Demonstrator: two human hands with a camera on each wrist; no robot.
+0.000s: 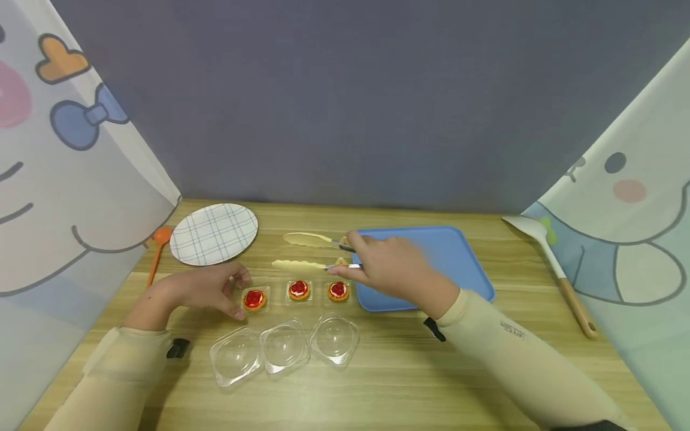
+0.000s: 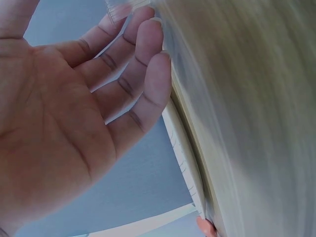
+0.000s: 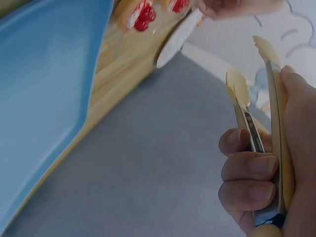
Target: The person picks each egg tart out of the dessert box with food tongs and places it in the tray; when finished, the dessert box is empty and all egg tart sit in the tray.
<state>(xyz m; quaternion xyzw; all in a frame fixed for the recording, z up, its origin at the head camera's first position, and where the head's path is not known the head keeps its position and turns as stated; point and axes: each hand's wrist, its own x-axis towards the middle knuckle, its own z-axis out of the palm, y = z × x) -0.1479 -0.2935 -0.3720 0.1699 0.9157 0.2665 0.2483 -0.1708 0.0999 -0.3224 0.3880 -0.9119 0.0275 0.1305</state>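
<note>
My right hand [image 1: 390, 266] grips a pair of food tongs [image 1: 309, 265] with cream scalloped tips and metal arms. The tips are spread apart with nothing between them, above the row of tarts. In the right wrist view, fingers curl round the tongs [image 3: 276, 133]. My left hand [image 1: 207, 289] has thumb and fingers apart, beside the leftmost red-topped tart [image 1: 254, 299] in its clear plastic base. The left wrist view shows relaxed fingers, with clear plastic [image 2: 118, 11] at the index fingertip. A middle tart [image 1: 299, 290] and a right tart [image 1: 338, 291] sit in clear bases.
Three clear domed lids, among them the middle lid [image 1: 284, 347], lie in front of the tarts. A blue tray [image 1: 474, 272] is partly behind my right hand. Also around are a checked plate [image 1: 214, 233], an orange spoon [image 1: 161, 235] and a white ladle-like utensil [image 1: 560, 269] with wooden handle.
</note>
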